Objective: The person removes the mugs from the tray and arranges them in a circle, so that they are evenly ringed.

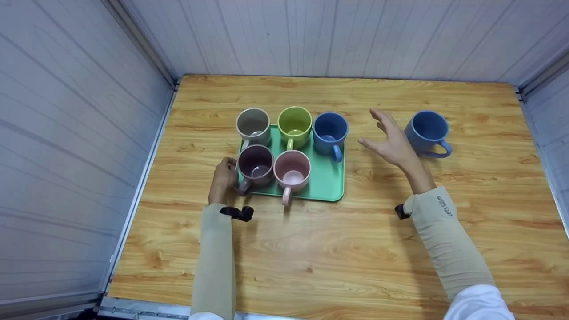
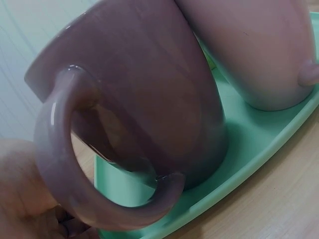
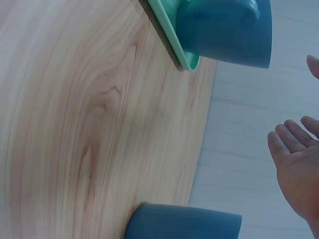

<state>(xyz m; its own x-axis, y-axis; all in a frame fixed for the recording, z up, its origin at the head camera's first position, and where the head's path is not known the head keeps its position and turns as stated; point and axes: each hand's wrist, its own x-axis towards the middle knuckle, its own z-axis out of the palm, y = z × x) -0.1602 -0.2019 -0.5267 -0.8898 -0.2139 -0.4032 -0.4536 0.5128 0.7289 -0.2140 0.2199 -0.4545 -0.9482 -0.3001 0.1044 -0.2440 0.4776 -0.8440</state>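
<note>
Left hand (image 1: 223,177): at the tray's left edge, beside the purple mug; its fingers are partly hidden, so whether they pinch the rim or merely lie against it cannot be told.
Grey mug (image 1: 253,123): upright, back row, left end; placed.
Purple mug (image 1: 255,162): upright, front row, left end, its handle overhanging the tray's near edge; placed.
Green mug (image 1: 294,124): upright, back row, middle; placed.
Pink mug (image 1: 292,171): upright, front row, just right of the purple mug, handle toward the person; placed.
Blue mug (image 1: 330,130): upright, back row, right end; placed.
Tray (image 1: 328,186): flat on the table (image 1: 311,249), bearing five mugs; at its front right, beside the pink mug, bare green surface shows.
Right hand (image 1: 391,141): raised between the tray and the outer mug, thumb and fingers spread, holding nothing.
Outer mug (image 1: 427,129): blue, upright on the table, well apart from the tray; not placed.
Progress: judged from the layout, five mugs are done; a single placement, at the front right, appears to be left.
</note>
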